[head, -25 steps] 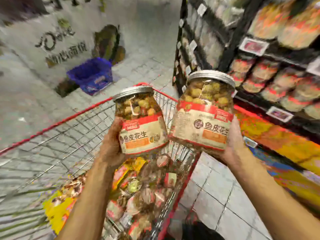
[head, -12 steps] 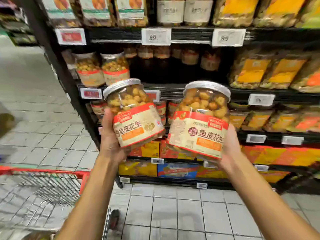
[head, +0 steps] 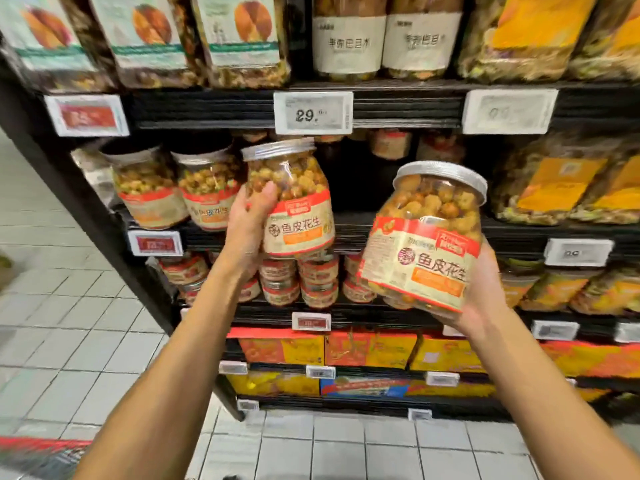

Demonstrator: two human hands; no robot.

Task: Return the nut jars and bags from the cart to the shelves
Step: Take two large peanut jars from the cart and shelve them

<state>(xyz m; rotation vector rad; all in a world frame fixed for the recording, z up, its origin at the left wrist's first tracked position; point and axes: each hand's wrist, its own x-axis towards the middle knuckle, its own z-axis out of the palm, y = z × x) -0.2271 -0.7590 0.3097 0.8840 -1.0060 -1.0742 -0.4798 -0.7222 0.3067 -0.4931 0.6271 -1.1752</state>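
My left hand [head: 246,226] grips a clear nut jar [head: 292,199] with a silver lid and a red and cream label. It holds the jar upright at the front of the middle shelf [head: 349,230], just right of two matching jars [head: 180,188] standing there. My right hand [head: 485,289] cups a second, identical nut jar [head: 426,237] from below and behind. That jar is tilted a little, lower and nearer to me, in front of the shelves. A red strip of the cart [head: 38,445] shows at the bottom left.
Behind the left jar the shelf bay is dark, with small jars [head: 391,143] at its back. Yellow bags [head: 561,181] fill the shelf to the right. Bags and jars line the top shelf [head: 349,39]. Low tins [head: 298,282] sit one shelf down. White tiled floor [head: 69,306] lies left.
I have turned from the cart to the shelves. My left hand has carried its jar up and forward to the middle shelf. The right jar has stayed lower and nearer.
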